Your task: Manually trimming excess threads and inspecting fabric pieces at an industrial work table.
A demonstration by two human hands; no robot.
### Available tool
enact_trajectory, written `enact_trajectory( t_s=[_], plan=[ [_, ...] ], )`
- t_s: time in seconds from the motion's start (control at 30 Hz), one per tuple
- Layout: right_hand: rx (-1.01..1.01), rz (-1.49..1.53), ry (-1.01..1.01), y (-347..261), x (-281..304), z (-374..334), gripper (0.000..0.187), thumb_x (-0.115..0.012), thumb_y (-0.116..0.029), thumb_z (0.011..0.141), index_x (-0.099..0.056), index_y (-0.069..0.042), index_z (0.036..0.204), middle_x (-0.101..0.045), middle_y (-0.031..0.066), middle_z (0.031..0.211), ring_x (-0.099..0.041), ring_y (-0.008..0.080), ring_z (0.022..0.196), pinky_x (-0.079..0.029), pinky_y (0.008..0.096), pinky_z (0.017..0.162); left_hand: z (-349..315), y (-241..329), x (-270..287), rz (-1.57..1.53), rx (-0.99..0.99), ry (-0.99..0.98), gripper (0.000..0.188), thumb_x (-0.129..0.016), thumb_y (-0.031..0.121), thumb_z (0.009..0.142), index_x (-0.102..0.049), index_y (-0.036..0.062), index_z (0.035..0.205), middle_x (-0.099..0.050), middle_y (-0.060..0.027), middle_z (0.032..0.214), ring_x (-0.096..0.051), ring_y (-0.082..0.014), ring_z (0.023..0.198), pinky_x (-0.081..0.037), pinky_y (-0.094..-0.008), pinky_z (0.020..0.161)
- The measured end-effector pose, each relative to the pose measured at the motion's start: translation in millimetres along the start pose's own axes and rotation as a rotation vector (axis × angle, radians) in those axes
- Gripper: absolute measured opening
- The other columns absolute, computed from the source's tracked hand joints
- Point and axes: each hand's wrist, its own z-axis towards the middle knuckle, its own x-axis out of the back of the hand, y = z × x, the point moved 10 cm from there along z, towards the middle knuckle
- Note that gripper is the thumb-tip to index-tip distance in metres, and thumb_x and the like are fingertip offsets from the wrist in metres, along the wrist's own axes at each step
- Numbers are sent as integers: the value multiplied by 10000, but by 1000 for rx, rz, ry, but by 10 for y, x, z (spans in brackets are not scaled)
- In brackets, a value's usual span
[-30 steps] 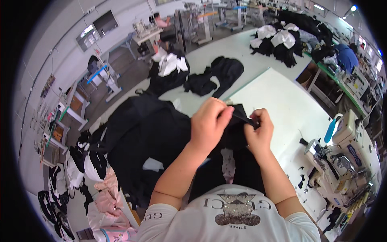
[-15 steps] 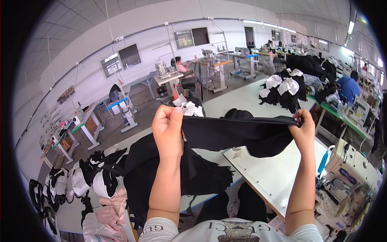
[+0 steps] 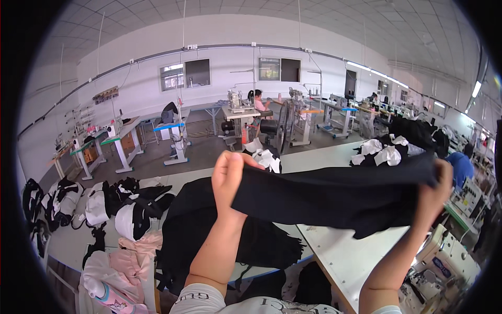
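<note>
A long black piece of fabric (image 3: 324, 196) is stretched between my two raised hands, above the work table. My left hand (image 3: 228, 180) pinches its left end, with the thumb on top. At the other end my right hand (image 3: 436, 188) grips the cloth, a little smeared by motion. The fabric's lower edge hangs uneven and loose. Beneath it, a large heap of black fabric (image 3: 193, 235) lies on the table and droops over the near edge. A white tabletop (image 3: 340, 256) lies below my right forearm.
An industrial sewing machine (image 3: 444, 261) stands at my lower right. Bundles of black and white cloth (image 3: 138, 217), pink fabric (image 3: 125, 261) and a pink and white bottle (image 3: 112, 298) are on the left. Another cloth pile (image 3: 384, 152) sits at far right. A seated person (image 3: 260, 102) is beyond.
My right hand has moved up and to the right with its end of the fabric. My left hand still pinches the other end. The whole view has shifted, and the bottle has come into sight.
</note>
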Motion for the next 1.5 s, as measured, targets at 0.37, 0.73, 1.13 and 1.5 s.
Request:
enact_trajectory(
  t_s=[0.37,0.73,1.13,1.5],
  plan=[
    [-484,462,-873,819,-1541,-1051,110,-601,20,724,-547,-46,794,-518,-52,699,-462,28,646,-349,179,601,178,-298,945,62,145,148,262,-500,279,972,-513,59,831,-566,-40,743,-545,-109,588,-443,-222,543],
    [-425,991,-1035,-908,-2010,-2376,385,-831,-162,670,-638,-67,989,-537,-27,898,-388,44,641,-317,196,552,-123,-634,744,-243,524,125,371,-489,412,963,-537,54,877,-501,-6,670,-491,-99,542,-403,-230,486],
    [-410,1212,-1175,-1282,-2284,-3316,186,-707,-16,723,-596,-44,869,-540,3,841,-434,53,645,-325,213,548,-446,-591,470,-1246,1034,-77,267,-639,338,888,-461,144,932,-536,52,767,-531,-72,628,-436,-209,577],
    [-1083,1339,-1549,-400,-2373,-3789,206,-768,-147,699,-632,-16,781,-562,-43,700,-472,33,619,-372,197,578,-294,-117,2055,-957,604,151,275,-670,249,872,-469,64,894,-509,-40,828,-502,-137,696,-449,-269,656]
  ],
)
